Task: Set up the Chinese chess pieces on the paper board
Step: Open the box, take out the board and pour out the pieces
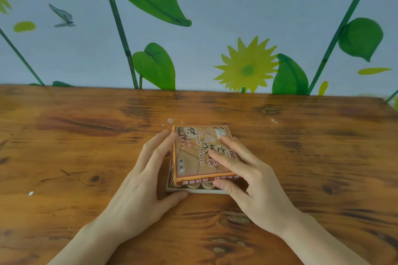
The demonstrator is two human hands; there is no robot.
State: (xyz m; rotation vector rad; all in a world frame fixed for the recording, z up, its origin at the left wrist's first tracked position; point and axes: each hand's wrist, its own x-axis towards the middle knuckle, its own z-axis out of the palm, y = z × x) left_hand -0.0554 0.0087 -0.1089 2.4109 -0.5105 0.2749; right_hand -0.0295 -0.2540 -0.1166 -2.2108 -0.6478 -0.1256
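Here, we have a small chess box (200, 153) at the tabletop's (86, 127) centre. Our left hand (140, 180) clasps its left side; our right hand (249, 180) pinches the lid (189, 157), raised slightly, round pieces (191, 186) visible beneath. The thin cardboard probably feels light and crushable, so edges seem safest.

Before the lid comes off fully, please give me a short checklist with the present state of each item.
1. Left hand steadies the box's left side: ok.
2. Right hand grips the lid: ok.
3. Lid raised at near edge, pieces showing under it: ok.
4. Base tray flat on the table: ok.
5. Paper board in view: not ok.
6. All pieces present: cannot tell.
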